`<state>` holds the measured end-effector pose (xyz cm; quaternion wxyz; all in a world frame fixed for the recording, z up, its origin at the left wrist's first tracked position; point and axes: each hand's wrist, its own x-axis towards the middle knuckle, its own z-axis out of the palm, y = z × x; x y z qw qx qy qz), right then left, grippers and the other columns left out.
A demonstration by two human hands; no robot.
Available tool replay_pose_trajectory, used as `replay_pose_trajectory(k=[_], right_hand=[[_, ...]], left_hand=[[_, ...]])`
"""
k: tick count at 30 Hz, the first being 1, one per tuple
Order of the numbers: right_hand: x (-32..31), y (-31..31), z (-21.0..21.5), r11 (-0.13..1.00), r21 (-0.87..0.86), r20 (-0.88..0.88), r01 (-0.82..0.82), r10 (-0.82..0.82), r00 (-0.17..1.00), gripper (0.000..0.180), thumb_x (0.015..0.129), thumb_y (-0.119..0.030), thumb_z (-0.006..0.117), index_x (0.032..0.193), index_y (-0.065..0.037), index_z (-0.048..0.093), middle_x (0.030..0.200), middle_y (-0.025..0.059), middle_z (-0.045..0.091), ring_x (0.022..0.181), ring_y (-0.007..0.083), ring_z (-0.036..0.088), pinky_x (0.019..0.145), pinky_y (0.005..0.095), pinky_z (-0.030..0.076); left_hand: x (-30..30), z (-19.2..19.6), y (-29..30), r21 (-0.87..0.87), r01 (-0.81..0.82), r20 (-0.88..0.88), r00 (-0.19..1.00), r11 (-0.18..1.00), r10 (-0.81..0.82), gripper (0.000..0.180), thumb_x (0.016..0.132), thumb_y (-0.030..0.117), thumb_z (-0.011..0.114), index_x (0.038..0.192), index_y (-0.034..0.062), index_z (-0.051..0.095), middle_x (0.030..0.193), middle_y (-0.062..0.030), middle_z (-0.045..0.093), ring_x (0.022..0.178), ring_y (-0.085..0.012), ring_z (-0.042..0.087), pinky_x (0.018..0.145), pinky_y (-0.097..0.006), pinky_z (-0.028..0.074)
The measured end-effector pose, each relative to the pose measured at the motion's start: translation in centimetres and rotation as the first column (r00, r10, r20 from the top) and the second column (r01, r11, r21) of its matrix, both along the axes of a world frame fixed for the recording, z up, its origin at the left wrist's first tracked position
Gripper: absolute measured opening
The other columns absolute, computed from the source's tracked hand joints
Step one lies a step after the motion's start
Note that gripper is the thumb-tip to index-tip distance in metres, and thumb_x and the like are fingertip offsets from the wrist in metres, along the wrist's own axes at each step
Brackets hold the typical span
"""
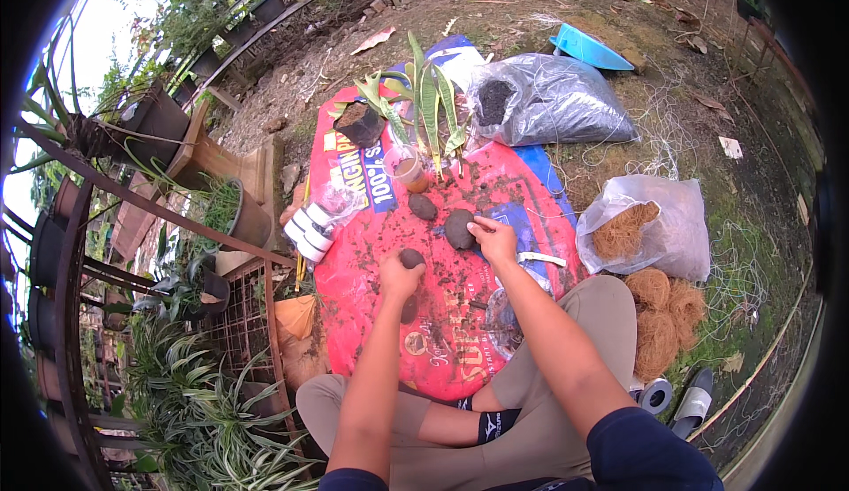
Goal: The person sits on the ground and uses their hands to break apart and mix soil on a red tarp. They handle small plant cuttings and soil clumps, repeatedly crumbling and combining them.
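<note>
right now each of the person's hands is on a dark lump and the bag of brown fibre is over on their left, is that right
Not quite: the head view shows the bag of brown fibre on the person's right. The rest stands: the left hand is on one dark lump, the right hand on another.

I see bare brown earth (495, 26) across the top, white daylight (110, 15) at upper left, and a dark brown metal rack (67, 314) down the left.
</note>
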<state>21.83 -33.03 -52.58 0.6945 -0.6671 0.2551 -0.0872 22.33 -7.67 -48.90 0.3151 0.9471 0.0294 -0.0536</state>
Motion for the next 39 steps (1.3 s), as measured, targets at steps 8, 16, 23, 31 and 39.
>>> replay_pose_trajectory(k=[8,16,23,31,39], right_hand=[[-1.5,-0.4,1.5,0.938,-0.345,-0.017,0.037,-0.046,0.999,0.019,0.098,-0.019,0.078,0.1,0.0,0.081,0.087,0.012,0.08,0.079,0.0195,0.077,0.074,0.0376,0.059],[-1.7,0.3,6.7,0.944,-0.289,0.184,-0.162,0.221,0.958,0.019,0.103,-0.021,0.073,0.108,-0.002,0.074,0.095,0.0082,0.076,0.089,0.0179,0.073,0.08,0.0373,0.057],[-7.8,5.3,15.2,0.515,-0.338,0.293,-0.788,0.853,0.432,0.019,0.102,-0.02,0.074,0.113,-0.005,0.072,0.108,0.0065,0.073,0.102,0.0175,0.071,0.094,0.0347,0.057],[-10.4,8.8,16.0,0.591,-0.353,-0.011,-0.725,0.772,0.635,0.014,0.098,-0.01,0.078,0.109,-0.001,0.079,0.092,0.0066,0.081,0.087,0.0143,0.076,0.081,0.0327,0.061],[-11.6,6.1,12.8,0.868,-0.153,0.136,-0.472,0.492,0.86,0.031,0.096,-0.004,0.081,0.125,0.001,0.072,0.093,0.0058,0.08,0.082,0.0108,0.074,0.075,0.0274,0.059]], left_hand=[[-8.4,5.2,3.4,-0.667,-0.053,-0.104,0.994,0.743,-0.022,0.071,0.086,-0.001,0.087,0.146,0.0003,0.049,0.13,-0.0155,0.068,0.118,-0.022,0.069,0.103,-0.037,0.058],[-14.8,9.6,3.6,-0.87,-0.056,-0.072,0.997,0.491,-0.014,0.072,0.089,-0.003,0.085,0.15,0.0009,0.048,0.134,-0.0165,0.067,0.124,-0.0237,0.068,0.107,-0.036,0.058],[-13.8,10.9,4.3,-0.516,0.211,0.217,0.97,0.83,-0.112,0.059,0.084,0.01,0.091,0.136,-0.0011,0.065,0.126,-0.0149,0.067,0.111,-0.0239,0.073,0.095,-0.036,0.062],[-14.1,11.4,5.9,-0.093,0.191,0.377,0.915,0.977,-0.143,0.06,0.079,0.01,0.089,0.135,0.0083,0.068,0.126,-0.0118,0.065,0.112,-0.0317,0.068,0.094,-0.041,0.058],[-13.3,11.5,10.1,-0.121,-0.098,0.292,0.948,0.988,0.13,0.063,0.079,0.014,0.089,0.137,0.0082,0.066,0.132,-0.015,0.064,0.123,-0.0393,0.063,0.103,-0.05,0.054]])
